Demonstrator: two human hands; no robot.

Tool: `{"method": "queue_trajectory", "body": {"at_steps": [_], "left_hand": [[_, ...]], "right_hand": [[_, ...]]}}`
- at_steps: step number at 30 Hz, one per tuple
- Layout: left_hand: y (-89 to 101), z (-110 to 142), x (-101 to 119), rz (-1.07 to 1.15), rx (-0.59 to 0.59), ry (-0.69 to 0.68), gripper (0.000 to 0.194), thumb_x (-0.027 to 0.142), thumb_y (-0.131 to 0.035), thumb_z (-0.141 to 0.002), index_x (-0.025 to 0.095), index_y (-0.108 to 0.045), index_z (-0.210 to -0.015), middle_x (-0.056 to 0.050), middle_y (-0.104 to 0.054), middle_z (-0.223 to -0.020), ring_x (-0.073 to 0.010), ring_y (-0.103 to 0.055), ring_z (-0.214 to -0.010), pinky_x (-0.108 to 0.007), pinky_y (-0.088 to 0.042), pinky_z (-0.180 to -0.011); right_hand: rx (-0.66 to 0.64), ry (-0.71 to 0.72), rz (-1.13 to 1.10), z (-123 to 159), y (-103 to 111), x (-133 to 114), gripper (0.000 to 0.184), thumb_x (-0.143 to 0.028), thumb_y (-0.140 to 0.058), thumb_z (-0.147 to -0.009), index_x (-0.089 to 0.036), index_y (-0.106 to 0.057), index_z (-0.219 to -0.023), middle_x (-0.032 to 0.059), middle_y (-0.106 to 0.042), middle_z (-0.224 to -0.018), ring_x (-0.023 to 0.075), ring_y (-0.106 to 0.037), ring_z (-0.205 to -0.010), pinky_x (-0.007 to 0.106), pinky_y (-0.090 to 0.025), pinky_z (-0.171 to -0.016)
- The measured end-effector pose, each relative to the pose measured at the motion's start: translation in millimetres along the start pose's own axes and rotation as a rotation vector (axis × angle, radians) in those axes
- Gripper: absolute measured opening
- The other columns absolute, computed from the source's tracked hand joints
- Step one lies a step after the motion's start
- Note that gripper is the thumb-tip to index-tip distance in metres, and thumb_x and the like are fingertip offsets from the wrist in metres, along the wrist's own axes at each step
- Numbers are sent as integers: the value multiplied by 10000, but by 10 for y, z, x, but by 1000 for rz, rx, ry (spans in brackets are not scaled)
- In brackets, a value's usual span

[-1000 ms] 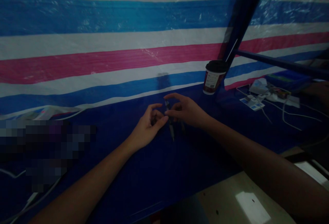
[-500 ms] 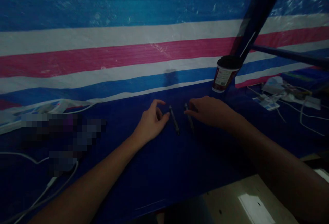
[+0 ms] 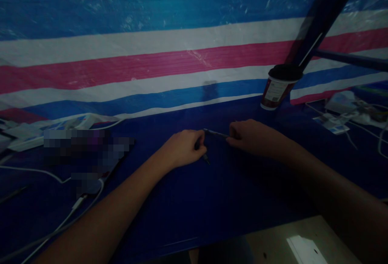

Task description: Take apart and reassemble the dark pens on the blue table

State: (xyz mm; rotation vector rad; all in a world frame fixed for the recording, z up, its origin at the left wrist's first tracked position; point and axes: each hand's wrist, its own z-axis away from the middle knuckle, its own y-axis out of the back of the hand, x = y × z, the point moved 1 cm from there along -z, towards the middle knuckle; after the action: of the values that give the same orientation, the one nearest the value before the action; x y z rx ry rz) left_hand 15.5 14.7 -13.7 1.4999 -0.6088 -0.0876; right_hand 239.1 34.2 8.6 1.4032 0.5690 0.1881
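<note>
Over the middle of the dark blue tabletop (image 3: 169, 199), my left hand (image 3: 186, 149) is closed with thumb and fingers around a slim dark pen (image 3: 206, 159). Only the lower end of that pen shows below the thumb. To its right, my right hand (image 3: 253, 135) pinches a second slim pen (image 3: 216, 133), which points left, lying nearly level. The far end of this second pen comes up close to the left fingertips; whether it touches them I cannot tell.
A lidded paper cup (image 3: 279, 90) stands at the back right by a dark slanted post (image 3: 327, 30). White cables and packets (image 3: 342, 106) lie at the right. At the left are a power strip (image 3: 57, 133), a blurred-out dark device (image 3: 115, 155) and white cables. A striped sheet (image 3: 151, 58) hangs behind.
My left hand has closed on the pen that lay beside it. The right hand's pen has swung from pointing toward me to nearly level, pointing left. The view has shifted slightly left.
</note>
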Motion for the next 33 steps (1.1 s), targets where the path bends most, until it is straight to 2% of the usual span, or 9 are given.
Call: {"method": "queue_trajectory", "body": {"at_steps": [5,7,10,12,14,16,19,26,33], "left_hand": [[84,49,-71,-37,-81,-44,38,245,-631,-817,229,-623,-851,21,-588,-646,-167,-523,-546,-298,-302,-532],[57,35,-97,-20,2,-56,134,319,-605,-899,212,-628,-977,7,-614,-713,-179,-558,-601,-303,-366,-569],[-11,-15,-110,-56,211,-167,277,394,-541,-990,177,-614,-1145,-74,-657,-994,-243,-619,-908,-373,-478,-788],[-51,-58,-107,-97,282,-262,344,402,-511,-1020,168,-582,-1262,-116,-625,-1195,-280,-565,-1117,-429,-456,-947],[-70,-101,-110,-111,296,-320,399,405,-486,-1040,166,-525,-1358,-124,-611,-1268,-283,-533,-1174,-441,-430,-991],[-63,-136,-119,-121,314,-355,372,402,-450,-1058,162,-536,-1330,-109,-647,-1191,-265,-555,-1100,-414,-434,-931],[-26,-167,-145,-182,346,-367,326,388,-373,-1082,173,-617,-1114,-75,-674,-977,-241,-569,-924,-380,-412,-812],[46,-223,-200,-128,167,-355,365,366,-330,-1082,188,-620,-952,-40,-637,-801,-208,-576,-746,-358,-409,-742],[-27,-207,-228,152,51,-344,351,334,-330,-1070,205,-574,-852,23,-583,-691,-148,-568,-634,-291,-399,-643]], "right_hand": [[-93,26,-210,-74,42,42,180,-307,-604,-969,-168,-662,-1067,48,-727,-759,191,-663,-671,281,-410,-604],[-128,59,-172,-92,30,24,239,-299,-598,-976,-144,-673,-1142,74,-744,-845,203,-679,-754,284,-432,-671],[-129,130,-124,-115,2,-5,244,-299,-536,-1008,-134,-707,-1065,110,-745,-955,213,-675,-859,294,-433,-768],[-87,136,-160,-128,4,-4,272,-299,-495,-1023,-137,-706,-967,100,-731,-918,198,-657,-835,287,-421,-759],[-36,140,-233,-134,31,14,305,-306,-471,-1028,-140,-693,-902,65,-691,-828,175,-619,-769,276,-404,-719],[-18,179,-338,-129,67,37,356,-348,-437,-1039,-145,-685,-883,11,-605,-712,151,-552,-677,269,-382,-673],[-46,252,-443,-116,95,62,419,-419,-402,-1045,-153,-670,-862,-39,-472,-617,126,-440,-574,265,-343,-614],[13,361,-244,-112,64,66,311,-324,-448,-1046,-160,-614,-841,0,-585,-691,126,-508,-621,261,-322,-626],[-41,274,-28,-122,46,3,240,-307,-495,-1049,-168,-633,-911,41,-679,-769,149,-593,-654,258,-332,-603]]}}
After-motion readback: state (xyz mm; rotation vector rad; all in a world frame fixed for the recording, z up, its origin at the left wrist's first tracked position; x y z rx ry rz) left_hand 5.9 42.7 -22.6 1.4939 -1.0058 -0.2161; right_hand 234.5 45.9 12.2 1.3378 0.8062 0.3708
